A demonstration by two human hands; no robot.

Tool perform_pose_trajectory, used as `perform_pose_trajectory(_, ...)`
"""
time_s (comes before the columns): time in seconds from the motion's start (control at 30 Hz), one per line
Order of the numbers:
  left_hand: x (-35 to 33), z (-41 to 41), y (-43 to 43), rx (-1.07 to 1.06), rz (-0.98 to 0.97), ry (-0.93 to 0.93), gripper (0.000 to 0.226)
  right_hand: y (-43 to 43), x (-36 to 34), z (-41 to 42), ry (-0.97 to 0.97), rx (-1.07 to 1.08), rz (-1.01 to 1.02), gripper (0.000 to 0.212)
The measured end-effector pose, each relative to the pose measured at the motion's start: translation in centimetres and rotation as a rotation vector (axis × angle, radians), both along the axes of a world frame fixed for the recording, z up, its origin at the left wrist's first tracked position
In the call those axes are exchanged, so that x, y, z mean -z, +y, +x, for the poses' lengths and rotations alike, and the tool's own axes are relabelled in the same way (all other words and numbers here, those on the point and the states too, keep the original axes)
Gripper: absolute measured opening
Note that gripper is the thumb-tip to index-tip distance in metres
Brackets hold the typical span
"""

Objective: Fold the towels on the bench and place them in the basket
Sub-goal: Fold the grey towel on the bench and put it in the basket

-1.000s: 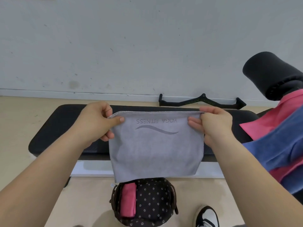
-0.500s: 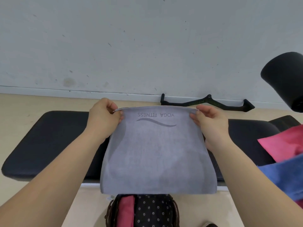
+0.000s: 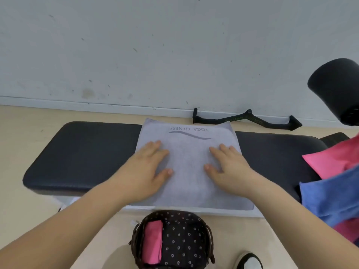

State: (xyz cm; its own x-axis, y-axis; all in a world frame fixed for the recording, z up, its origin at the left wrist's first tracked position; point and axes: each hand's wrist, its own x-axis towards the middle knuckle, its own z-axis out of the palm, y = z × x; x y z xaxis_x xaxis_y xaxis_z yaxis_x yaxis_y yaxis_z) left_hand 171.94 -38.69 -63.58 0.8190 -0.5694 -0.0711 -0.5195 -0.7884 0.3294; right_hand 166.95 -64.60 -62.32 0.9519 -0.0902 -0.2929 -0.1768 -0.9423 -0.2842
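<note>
The left hand (image 3: 147, 167) and right hand (image 3: 227, 166) are pressing flat, fingers straight, on the grey towel (image 3: 186, 152) lying across the desk (image 3: 87, 152); its near edge, seemingly overhanging, is risking slipping off.

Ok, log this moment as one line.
grey towel: flat on bench | left hand: pressing towel | right hand: pressing towel | basket: one pink towel inside

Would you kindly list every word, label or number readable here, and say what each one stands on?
"YOGA FITNESS": printed on the grey towel, upside down to the camera, beside a wavy line.
Faint greenish marking on the black handle bar by the wall: too blurred to read.
</note>
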Motion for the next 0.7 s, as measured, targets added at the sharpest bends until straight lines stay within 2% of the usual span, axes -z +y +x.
perform_pose_trajectory(0.03,0.6,-1.0,0.1,0.051,0.057,0.009,0.090,0.2,0.7,-0.8,0.065,-0.028,-0.061,0.076)
perform_pose_trajectory(0.1,2.1,-2.1,1.0,0.113,0.180,-0.035,0.090,0.2,1.8,-2.3,0.126,-0.068,-0.100,0.086)
perform_pose_trajectory(0.2,3.1,-2.2,3.4,0.087,0.191,-0.136,0.081,-1.1,2.3,-4.1,0.021,-0.101,-0.108,0.095)
perform_pose_trajectory(0.27,3.5,-2.3,5.0,0.052,0.172,-0.158,0.081,-2.3,2.4,-5.1,-0.031,-0.066,-0.107,0.089)
perform_pose_trajectory(0.37,3.9,-3.2,6.1,0.015,0.164,-0.162,0.086,-3.2,2.3,-6.5,-0.060,0.006,-0.123,0.070)
perform_pose_trajectory(0.43,3.9,-4.2,5.9,0.049,0.166,-0.272,0.089,-3.0,1.6,-7.1,-0.129,-0.014,-0.176,0.063)
perform_pose_trajectory(0.57,4.5,-5.3,3.8,0.132,0.179,-0.435,0.096,-0.8,0.3,-8.3,-0.256,-0.139,-0.060,0.067)
perform_pose_trajectory(0.7,4.9,-4.9,2.5,0.160,0.182,-0.499,0.086,1.2,1.2,-8.5,-0.170,-0.247,-0.074,0.078)
